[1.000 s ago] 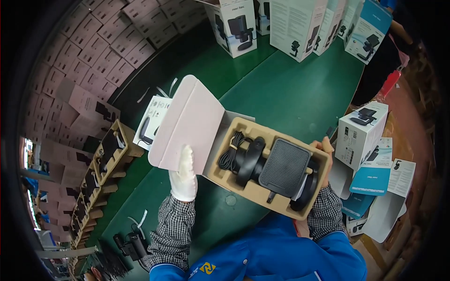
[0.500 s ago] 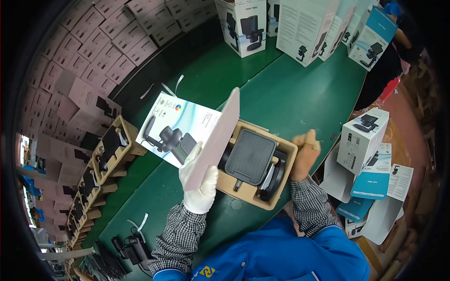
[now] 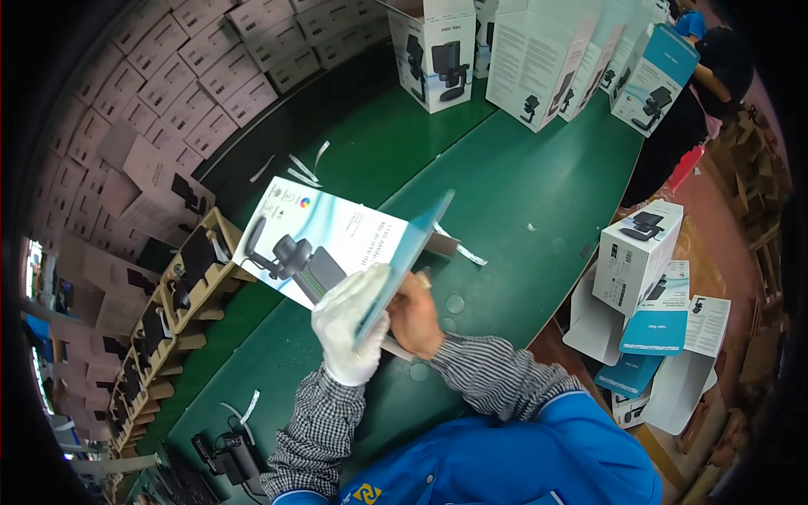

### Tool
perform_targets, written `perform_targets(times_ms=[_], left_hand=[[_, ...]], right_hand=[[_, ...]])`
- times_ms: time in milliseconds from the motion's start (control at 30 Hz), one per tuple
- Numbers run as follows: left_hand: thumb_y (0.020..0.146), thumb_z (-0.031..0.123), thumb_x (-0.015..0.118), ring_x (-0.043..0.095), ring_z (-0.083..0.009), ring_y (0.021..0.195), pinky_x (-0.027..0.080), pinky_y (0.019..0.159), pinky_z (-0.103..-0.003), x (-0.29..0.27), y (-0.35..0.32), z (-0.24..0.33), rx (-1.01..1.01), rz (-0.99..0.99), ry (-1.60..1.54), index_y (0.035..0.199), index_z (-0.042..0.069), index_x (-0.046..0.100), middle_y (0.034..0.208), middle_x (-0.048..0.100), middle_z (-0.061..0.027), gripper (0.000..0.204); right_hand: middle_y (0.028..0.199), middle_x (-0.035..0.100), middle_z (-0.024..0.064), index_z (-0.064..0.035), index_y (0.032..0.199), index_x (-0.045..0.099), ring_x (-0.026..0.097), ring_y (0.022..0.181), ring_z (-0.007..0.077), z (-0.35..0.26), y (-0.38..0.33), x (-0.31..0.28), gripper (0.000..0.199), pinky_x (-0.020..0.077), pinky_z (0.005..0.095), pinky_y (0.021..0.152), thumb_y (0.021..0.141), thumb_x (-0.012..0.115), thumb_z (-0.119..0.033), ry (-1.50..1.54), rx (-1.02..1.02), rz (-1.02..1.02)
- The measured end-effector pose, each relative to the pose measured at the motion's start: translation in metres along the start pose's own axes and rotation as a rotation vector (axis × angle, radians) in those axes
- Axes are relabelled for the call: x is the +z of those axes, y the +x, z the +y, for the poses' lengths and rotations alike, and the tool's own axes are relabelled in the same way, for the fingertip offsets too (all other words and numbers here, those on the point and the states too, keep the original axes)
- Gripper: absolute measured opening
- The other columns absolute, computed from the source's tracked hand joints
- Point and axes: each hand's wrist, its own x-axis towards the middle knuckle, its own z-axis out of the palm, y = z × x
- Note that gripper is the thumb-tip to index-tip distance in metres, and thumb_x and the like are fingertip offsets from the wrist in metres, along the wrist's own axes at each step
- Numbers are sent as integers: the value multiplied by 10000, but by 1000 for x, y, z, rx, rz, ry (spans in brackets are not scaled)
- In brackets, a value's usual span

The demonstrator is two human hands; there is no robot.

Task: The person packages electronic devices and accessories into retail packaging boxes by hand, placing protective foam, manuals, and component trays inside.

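A white printed carton (image 3: 316, 244) with a black microphone pictured on it lies slanted on the green table, and its long flap (image 3: 412, 257) stands up at the near right end. My left hand (image 3: 349, 324), in a white glove, is closed round the carton beside the flap. At the carton's mouth is my bare right hand (image 3: 417, 320), bent at the knuckles, with its fingers partly hidden behind the flap. Small side flaps (image 3: 442, 244) stick out by that hand. The brown tray with the black microphone is out of sight now.
Brown trays (image 3: 202, 252) with black parts line the left side. Upright printed cartons (image 3: 539, 67) stand at the back. A closed carton (image 3: 644, 252) and opened ones lie at right. A black device (image 3: 231, 454) sits lower left. Paper strips (image 3: 303, 168) lie about. A co-worker's arm (image 3: 715, 84) shows far right.
The brown tray that showed beyond the flap has gone from view at the carton's mouth. My right hand has moved left to that mouth. The flap has turned, showing its blue side.
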Motion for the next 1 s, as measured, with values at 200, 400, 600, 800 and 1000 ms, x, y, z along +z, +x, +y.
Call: perform_targets(times_ms=[200, 400, 600, 800, 1000], left_hand=[[767, 229, 598, 617, -321, 937, 453, 877, -384, -29, 0, 14, 73, 12, 182, 1043, -30, 604, 1027, 640, -170, 378], [726, 258, 612, 545, -320, 1063, 379, 953, -435, -13, -1, 26, 155, -203, 620, 1106, 33, 570, 1131, 579, -169, 443], [712, 294, 633, 455, -326, 1155, 305, 993, -496, 9, -1, 2, 134, -311, 792, 1147, 90, 530, 1201, 507, -159, 491], [701, 304, 649, 462, -330, 1135, 320, 973, -512, 15, -2, -14, 134, -290, 773, 1119, 93, 545, 1179, 519, -156, 480], [698, 308, 653, 463, -320, 1132, 322, 975, -499, 16, 0, -31, 157, -271, 778, 1121, 109, 547, 1179, 520, -146, 480]], right_hand=[[628, 389, -13, -101, 944, 399, 301, 505, 64, -41, -11, -11, 129, 270, 186, 454, 822, 418, -139, -457, -1, -130], [685, 476, 28, -74, 954, 419, 425, 530, 109, -137, -50, -31, 123, 361, 231, 477, 893, 396, -179, -1034, -240, 126], [615, 517, 77, -22, 831, 497, 466, 461, 175, -178, -26, -16, 203, 391, 270, 448, 917, 427, -192, -1865, -382, -269], [563, 521, 97, 6, 773, 536, 463, 431, 210, -175, -6, -16, 290, 391, 292, 448, 911, 464, -238, -2223, -207, -205], [526, 504, 75, 0, 693, 556, 437, 413, 198, -167, 15, -16, 335, 373, 282, 444, 891, 504, -265, -2139, -63, -226]])
